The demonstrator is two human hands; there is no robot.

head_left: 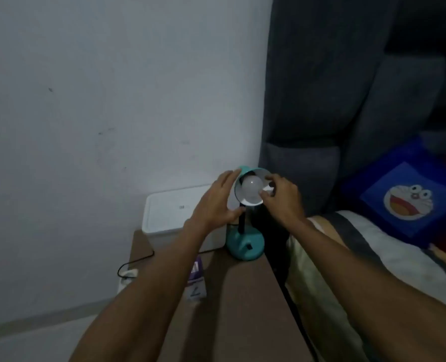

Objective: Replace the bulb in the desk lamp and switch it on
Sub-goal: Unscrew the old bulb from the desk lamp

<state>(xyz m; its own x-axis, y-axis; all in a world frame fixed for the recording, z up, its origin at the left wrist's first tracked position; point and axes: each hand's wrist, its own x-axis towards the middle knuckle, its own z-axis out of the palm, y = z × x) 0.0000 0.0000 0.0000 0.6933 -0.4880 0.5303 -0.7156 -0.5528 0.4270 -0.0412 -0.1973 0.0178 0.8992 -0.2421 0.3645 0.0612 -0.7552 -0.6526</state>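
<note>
A teal desk lamp [245, 244] stands on a brown bedside table [242, 296], its shade [253, 171] tilted toward me. A white bulb [252, 188] sits inside the shade, unlit. My left hand [214, 202] cups the left side of the shade. My right hand [282, 194] reaches in from the right, its fingertips on the bulb's right side. A black switch [248, 247] shows on the lamp's round base.
A white box-shaped device [169, 218] stands behind the lamp against the wall. A small purple-and-white carton [196, 280] lies on the table's left part. A black cord runs to a white plug [128, 274] on the floor. The bed with a blue cartoon pillow [409, 199] is at right.
</note>
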